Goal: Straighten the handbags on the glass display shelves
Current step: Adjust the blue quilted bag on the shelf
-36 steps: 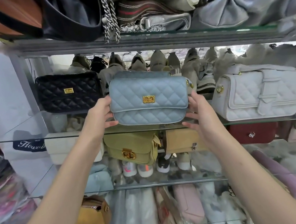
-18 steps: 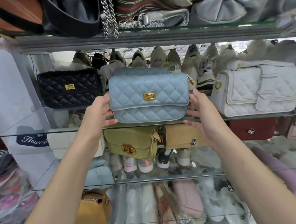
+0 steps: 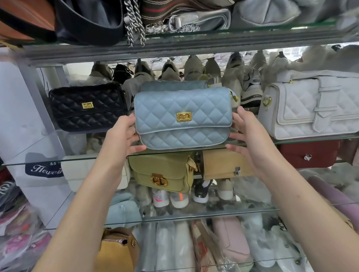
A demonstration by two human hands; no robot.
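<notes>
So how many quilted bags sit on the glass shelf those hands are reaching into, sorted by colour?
Black: 1, the black bag
Blue: 2, the front blue bag and the rear blue bag behind it
White: 1, the white bag
Total: 4

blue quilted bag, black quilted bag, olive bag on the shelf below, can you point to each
blue quilted bag (image 3: 183, 116): head view, gold clasp on its front flap.
black quilted bag (image 3: 87, 105): head view, gold clasp at mid front.
olive bag (image 3: 163, 170): head view, front flap above the round clasp.
</notes>
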